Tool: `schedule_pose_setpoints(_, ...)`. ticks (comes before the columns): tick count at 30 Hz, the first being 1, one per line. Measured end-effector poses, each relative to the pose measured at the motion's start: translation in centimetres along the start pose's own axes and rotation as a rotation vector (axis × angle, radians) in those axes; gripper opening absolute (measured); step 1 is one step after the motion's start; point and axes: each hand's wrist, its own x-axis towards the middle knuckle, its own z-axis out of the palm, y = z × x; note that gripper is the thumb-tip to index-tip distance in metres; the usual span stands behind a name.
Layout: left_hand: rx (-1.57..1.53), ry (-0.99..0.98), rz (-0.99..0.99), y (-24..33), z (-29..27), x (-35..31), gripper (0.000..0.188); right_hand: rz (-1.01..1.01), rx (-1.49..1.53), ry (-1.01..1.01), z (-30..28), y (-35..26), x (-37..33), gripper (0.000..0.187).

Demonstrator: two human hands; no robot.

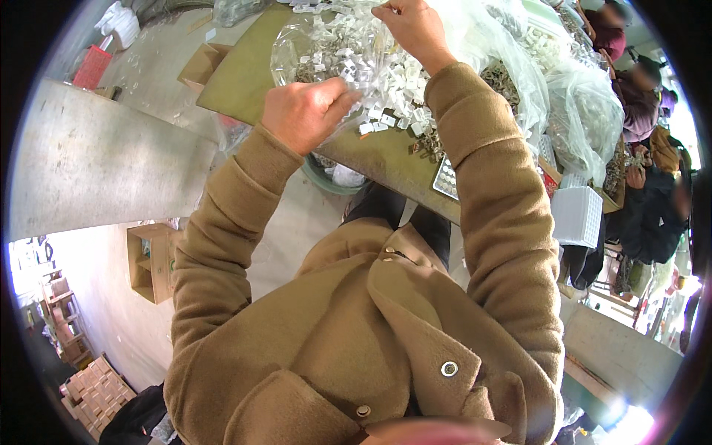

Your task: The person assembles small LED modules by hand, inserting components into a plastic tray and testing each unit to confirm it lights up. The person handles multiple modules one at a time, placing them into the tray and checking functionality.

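A clear plastic bag (285, 53) with small white plastic pieces in and around it lies on the worktable (241, 80). My left hand (308, 111) is closed in a fist on the bag's near edge. Farther off and to the right, my right hand (415, 31) pinches what looks like the bag's far edge between its fingertips. Between and beyond my hands spreads a heap of small white plastic pieces (404, 90). Several small brownish metal parts (424, 147) lie by the heap, near my right sleeve.
A white tray of round pieces (446, 179) sits at the table's near edge. Below the table stands a green tub (326, 182). Large clear bags (582, 111) and a white plastic basket (577, 215) are at the right, with other people (641, 96) beyond. A cardboard box (204, 63) stands left.
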Motion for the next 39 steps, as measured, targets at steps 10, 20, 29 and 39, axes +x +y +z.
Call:
schedule_pose_setpoints(10,-0.048,-0.066,0.011,1.0,0.3,-0.2,0.020,0.144,0.151,-0.023,-5.0,-1.2,-5.0,0.037)
schedule_pose_setpoints(20,-0.075,-0.219,0.068,-5.0,-1.9,0.0,0.036,0.457,0.315,0.115,-11.0,1.9,-20.9,0.020)
schedule_pose_setpoints(29,-0.182,0.117,0.238,-10.3,3.1,0.0,0.044,0.644,0.517,0.113,-13.7,1.0,-29.0,0.022)
schedule_pose_setpoints(39,-0.024,0.171,0.082,-6.5,0.4,1.4,0.028,0.605,0.498,0.062,-13.5,0.8,-31.7,0.019)
